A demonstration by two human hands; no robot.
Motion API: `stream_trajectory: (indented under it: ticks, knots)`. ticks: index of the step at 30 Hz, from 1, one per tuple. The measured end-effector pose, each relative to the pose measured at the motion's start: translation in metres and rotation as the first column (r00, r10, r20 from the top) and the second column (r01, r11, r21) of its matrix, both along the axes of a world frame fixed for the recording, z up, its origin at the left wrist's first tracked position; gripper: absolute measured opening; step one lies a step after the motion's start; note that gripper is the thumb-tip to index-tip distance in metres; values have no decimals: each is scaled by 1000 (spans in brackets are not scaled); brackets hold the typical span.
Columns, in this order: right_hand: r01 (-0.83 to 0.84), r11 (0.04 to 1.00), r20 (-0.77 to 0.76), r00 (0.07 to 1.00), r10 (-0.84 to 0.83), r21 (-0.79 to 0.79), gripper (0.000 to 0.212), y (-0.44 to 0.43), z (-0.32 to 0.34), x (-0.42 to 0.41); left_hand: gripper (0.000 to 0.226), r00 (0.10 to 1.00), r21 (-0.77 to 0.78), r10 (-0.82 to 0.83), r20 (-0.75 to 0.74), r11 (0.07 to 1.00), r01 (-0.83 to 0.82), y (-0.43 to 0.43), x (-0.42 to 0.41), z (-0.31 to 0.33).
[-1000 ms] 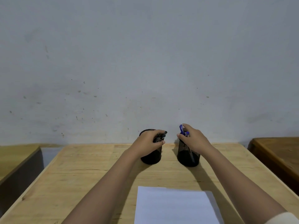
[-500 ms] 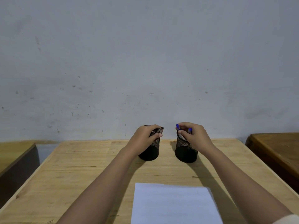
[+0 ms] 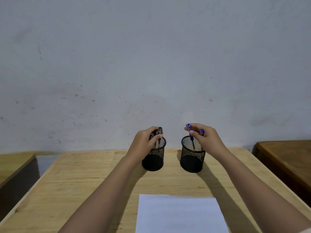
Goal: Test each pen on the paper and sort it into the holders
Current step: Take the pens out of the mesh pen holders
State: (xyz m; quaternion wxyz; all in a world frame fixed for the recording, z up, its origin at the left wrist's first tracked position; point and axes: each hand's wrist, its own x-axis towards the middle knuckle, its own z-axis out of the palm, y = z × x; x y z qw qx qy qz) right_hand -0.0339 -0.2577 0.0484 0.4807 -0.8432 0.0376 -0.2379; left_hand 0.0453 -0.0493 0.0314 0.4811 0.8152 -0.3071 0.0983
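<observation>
Two black mesh pen holders stand side by side at the far end of the wooden table, the left holder [image 3: 154, 159] and the right holder [image 3: 191, 157]. My left hand [image 3: 145, 140] grips a bunch of black pens [image 3: 159, 132] whose lower ends dip into the left holder. My right hand [image 3: 206, 137] pinches blue pens [image 3: 189, 130], one of them reaching down inside the right holder. A white sheet of paper [image 3: 180, 214] lies flat at the near edge between my forearms.
The wooden table [image 3: 84, 179] butts against a grey wall. A dark wooden desk [image 3: 286, 158] stands to the right across a gap, and another desk [image 3: 15, 167] stands lower on the left.
Both hands have lifted slightly above the holder rims with their pens. The blue pen now shows higher out of the right holder.
</observation>
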Motion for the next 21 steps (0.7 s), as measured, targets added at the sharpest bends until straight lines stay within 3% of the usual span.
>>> stream_trajectory:
  ticks: [6, 10, 17, 21]
  knots:
    - [-18, 1000, 126, 992, 21, -24, 25, 13, 40, -19, 14, 996, -147, -67, 58, 986, 74, 8, -19, 47]
    - [-52, 997, 178, 982, 60, -54, 26, 32, 61, -45, 19, 987, -126, -128, 93, 982, 139, 20, -41, 70]
    - [-146, 974, 38, 987, 155, -172, 26, 56, 46, -99, 18, 969, 167, -222, 107, 965, 202, 52, -79, 57]
    - [-196, 855, -167, 977, 131, -479, 23, 50, 5, -106, 17, 965, 392, -240, 107, 902, 181, 60, -84, 29]
